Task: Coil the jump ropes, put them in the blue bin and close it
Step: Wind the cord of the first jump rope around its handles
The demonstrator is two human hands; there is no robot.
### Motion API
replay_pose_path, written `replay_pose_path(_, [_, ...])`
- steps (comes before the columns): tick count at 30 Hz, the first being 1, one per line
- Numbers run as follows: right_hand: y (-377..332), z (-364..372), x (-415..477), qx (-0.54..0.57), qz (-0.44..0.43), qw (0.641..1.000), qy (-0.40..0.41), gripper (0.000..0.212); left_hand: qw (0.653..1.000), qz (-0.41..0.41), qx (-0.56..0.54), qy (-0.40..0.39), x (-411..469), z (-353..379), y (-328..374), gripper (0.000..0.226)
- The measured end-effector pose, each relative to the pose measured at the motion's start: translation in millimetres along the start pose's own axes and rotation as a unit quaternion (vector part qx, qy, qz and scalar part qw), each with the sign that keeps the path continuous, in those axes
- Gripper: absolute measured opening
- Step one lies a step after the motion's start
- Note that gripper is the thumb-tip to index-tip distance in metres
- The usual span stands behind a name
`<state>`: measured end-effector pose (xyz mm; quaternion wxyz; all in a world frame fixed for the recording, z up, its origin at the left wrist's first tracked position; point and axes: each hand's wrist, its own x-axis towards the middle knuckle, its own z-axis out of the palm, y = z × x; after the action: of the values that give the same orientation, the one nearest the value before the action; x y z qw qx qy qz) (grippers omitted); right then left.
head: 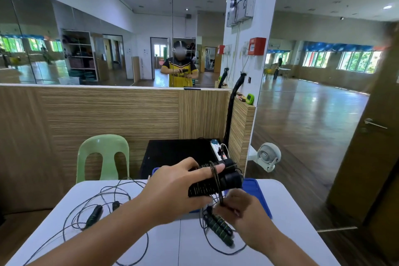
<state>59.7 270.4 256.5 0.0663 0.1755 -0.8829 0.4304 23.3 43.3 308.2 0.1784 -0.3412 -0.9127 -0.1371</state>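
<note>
My left hand [172, 188] grips the two black handles of a jump rope [216, 181], held above the table with cord wound around them and over my index finger. My right hand [239, 207] pinches the loose cord just below the handles. A second jump rope [220, 228] with green-and-black handles lies on the table under my right hand. A third rope [95, 214] sprawls uncoiled on the table's left side. The blue bin [257, 190] sits at the table's far edge, mostly hidden behind my hands.
The white table [183, 244] stands before a wood-panelled wall with mirrors. A green plastic chair [103, 157] stands behind the table at the left. A black box [172, 153] with a power strip [218, 151] sits behind the bin. A small fan [267, 155] is on the floor at right.
</note>
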Motion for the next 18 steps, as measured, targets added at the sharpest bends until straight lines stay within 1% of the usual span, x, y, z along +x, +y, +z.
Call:
replay_pose_path(1, [6.0, -11.8, 2.4, -0.043, -0.025, 0.999, -0.01, 0.038, 1.0, 0.007, -0.006, 0.002, -1.7, -0.8, 3.6, 0.066])
replay_pose_path(3, [19.0, -10.5, 13.7, -0.103, 0.002, 0.991, -0.082, 0.041, 1.0, 0.026, -0.016, 0.007, -4.1, -2.3, 10.0, 0.065])
replay_pose_path(4, [34.4, -10.1, 9.9, -0.131, 0.01, 0.99, -0.054, 0.035, 0.999, 0.036, -0.018, 0.005, -4.9, -2.0, 12.2, 0.065])
replay_pose_path(5, [55.5, -4.2, 16.1, -0.154, 0.041, 0.983, -0.086, 0.03, 0.999, 0.048, -0.018, 0.003, -5.7, -2.2, 14.5, 0.067])
replay_pose_path(6, [68.7, 1.4, 26.4, -0.22, 0.049, 0.972, -0.064, 0.028, 0.998, 0.06, -0.016, 0.0, -6.7, -2.9, 16.4, 0.069])
replay_pose_path(7, [71.7, -6.6, 37.3, -0.169, 0.029, 0.985, -0.004, 0.024, 0.997, 0.07, -0.016, 0.001, -7.6, -3.8, 17.9, 0.07])
replay_pose_path(9, [39.6, -35.2, 58.3, -0.202, -0.11, 0.971, -0.064, 0.012, 0.997, 0.075, -0.021, -0.004, -10.3, -5.8, 20.2, 0.07])
replay_pose_path(10, [22.4, -50.3, 71.5, -0.218, -0.134, 0.966, -0.043, 0.009, 0.997, 0.076, -0.021, -0.008, -11.6, -6.2, 21.0, 0.07])
replay_pose_path(11, [6.1, -71.0, 68.4, -0.233, -0.152, 0.959, -0.049, 0.01, 0.997, 0.076, -0.019, -0.016, -12.3, -6.2, 21.6, 0.069])
replay_pose_path(12, [0.4, -64.3, 84.0, -0.235, -0.141, 0.96, -0.047, 0.011, 0.997, 0.071, -0.019, -0.031, -12.8, -6.5, 22.2, 0.069])
replay_pose_path(13, [-9.2, -72.2, 89.7, -0.258, -0.184, 0.948, -0.037, 0.012, 0.997, 0.063, -0.021, -0.048, -13.0, -6.3, 21.8, 0.069])
replay_pose_path(15, [-26.0, -70.0, 100.3, -0.296, -0.212, 0.93, -0.035, 0.014, 0.996, 0.045, -0.024, -0.076, -12.9, -6.1, 18.5, 0.064])
replay_pose_path(16, [-31.3, -71.4, 106.1, -0.316, -0.25, 0.915, -0.015, 0.014, 0.995, 0.033, -0.025, -0.09, -12.9, -6.2, 16.0, 0.06])
replay_pose_path(18, [-42.2, -79.9, 111.0, -0.341, -0.271, 0.9, -0.004, 0.012, 0.993, 0.008, -0.036, -0.113, -12.3, -6.0, 10.7, 0.052])
